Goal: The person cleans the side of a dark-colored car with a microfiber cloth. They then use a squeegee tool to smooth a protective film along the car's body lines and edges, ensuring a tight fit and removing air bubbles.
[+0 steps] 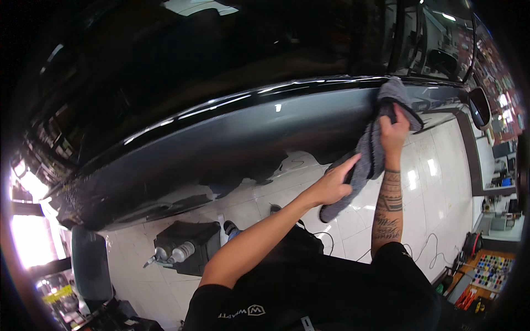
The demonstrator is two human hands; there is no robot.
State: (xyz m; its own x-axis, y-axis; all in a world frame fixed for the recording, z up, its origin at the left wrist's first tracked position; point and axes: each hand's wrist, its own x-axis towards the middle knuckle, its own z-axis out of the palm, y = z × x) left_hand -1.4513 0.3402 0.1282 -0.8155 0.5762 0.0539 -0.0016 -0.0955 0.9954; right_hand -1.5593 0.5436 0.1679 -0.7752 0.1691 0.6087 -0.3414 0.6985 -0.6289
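Note:
A thick grey towel (369, 151) with dark edging hangs between my two hands beside a glossy dark car (248, 138). My right hand (394, 129) is closed on the towel's upper part, which rests against the car's side just below the window line. Lower and to the left, my left hand (333, 182) grips the towel's hanging part, with its index finger stretched along the cloth. The left palm and the fingertips behind the fabric are hidden. Reflections run along the car's side panel.
A black box (193, 265) holding spray bottles (182, 252) stands on the pale tiled floor (430, 182). The car's side mirror (479, 108) juts out at the right. Thin cables (436, 251) lie across the floor. A board of coloured pieces (491, 271) is at the lower right.

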